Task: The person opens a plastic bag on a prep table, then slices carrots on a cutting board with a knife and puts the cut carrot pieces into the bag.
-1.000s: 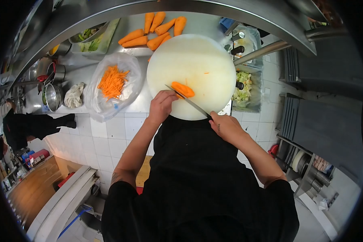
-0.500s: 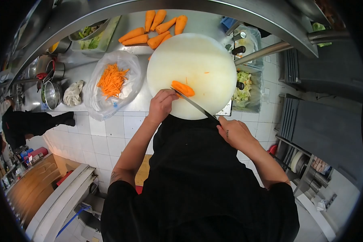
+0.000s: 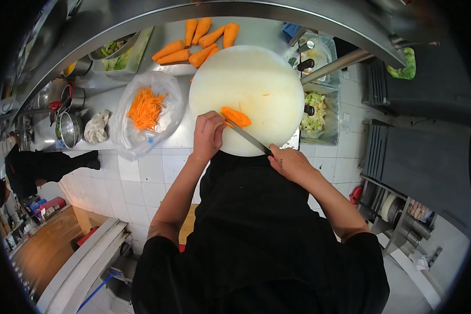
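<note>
On the round white cutting board (image 3: 246, 73) lie cut carrot slices (image 3: 235, 116), loosely overlapped near its front left. My left hand (image 3: 208, 133) is closed at the board's left edge, its fingertips pinching a piece of carrot beside those slices; the fingers partly hide that piece. My right hand (image 3: 290, 163) wraps round the black handle of a knife (image 3: 250, 138). Its blade slants up and left across the board, with the tip at my left fingertips, against the carrot. A few small orange shreds lie on the board.
Left of the board, a clear plastic bag (image 3: 166, 123) holds carrot strips (image 3: 146, 109). Several whole carrots (image 3: 199, 55) lie behind the board. A bin of chopped greens (image 3: 314, 118) stands at right. A metal rail (image 3: 235, 11) crosses above. Another person (image 3: 39, 167) is at far left.
My right hand has moved left and inward with the knife, so the blade's tip sits closer to my left fingers. My left hand stays at the carrot. The whole view has shifted slightly.
</note>
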`<action>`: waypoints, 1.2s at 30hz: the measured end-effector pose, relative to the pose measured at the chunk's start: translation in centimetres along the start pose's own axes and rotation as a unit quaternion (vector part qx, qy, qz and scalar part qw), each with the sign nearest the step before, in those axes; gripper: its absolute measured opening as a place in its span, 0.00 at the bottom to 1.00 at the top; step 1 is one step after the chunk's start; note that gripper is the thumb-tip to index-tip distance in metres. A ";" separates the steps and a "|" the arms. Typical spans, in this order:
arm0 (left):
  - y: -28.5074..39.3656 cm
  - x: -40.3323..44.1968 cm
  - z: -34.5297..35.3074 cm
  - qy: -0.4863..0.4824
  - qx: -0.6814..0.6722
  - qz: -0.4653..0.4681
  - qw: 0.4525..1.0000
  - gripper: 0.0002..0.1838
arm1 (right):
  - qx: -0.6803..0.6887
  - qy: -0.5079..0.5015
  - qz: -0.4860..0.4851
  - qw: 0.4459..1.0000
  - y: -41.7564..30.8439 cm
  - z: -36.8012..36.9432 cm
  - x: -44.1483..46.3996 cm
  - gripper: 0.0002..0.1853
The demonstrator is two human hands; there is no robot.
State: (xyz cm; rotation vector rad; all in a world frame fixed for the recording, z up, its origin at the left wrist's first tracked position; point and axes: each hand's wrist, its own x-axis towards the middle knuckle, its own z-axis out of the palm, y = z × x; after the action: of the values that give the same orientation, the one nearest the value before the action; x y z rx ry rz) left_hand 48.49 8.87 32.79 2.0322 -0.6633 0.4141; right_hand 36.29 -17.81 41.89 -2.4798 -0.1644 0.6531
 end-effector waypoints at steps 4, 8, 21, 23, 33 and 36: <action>0.5 1.1 -0.4 -0.034 0.027 0.022 0.999 0.27 | -0.003 -0.011 0.001 1.000 0.1 0.0 0.1 0.11; 0.1 1.7 -0.2 -0.051 0.063 0.050 0.995 0.29 | 0.008 -0.013 0.007 1.000 0.1 0.2 0.1 0.10; 15.9 15.7 1.2 0.018 -0.175 0.055 0.983 0.30 | 0.060 0.160 -0.040 0.984 -0.5 -0.7 -2.3 0.17; 12.6 14.5 -1.7 0.043 -0.089 0.048 0.994 0.29 | 0.067 0.216 -0.073 0.971 -0.1 -1.3 -3.1 0.22; 4.6 -0.4 -4.4 -0.024 0.089 -0.055 0.994 0.16 | 0.012 0.328 -0.007 0.944 6.6 -1.4 -1.2 0.28; 4.0 0.1 -2.4 -0.058 0.085 -0.055 0.993 0.20 | 0.006 0.335 -0.021 0.942 7.4 -2.7 1.7 0.27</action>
State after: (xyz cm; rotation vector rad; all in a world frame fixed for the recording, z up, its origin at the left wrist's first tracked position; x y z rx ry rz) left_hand 46.13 9.18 36.76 2.2571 -0.6009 0.2975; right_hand 38.96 -24.86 39.09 -2.5270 0.0509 -0.2292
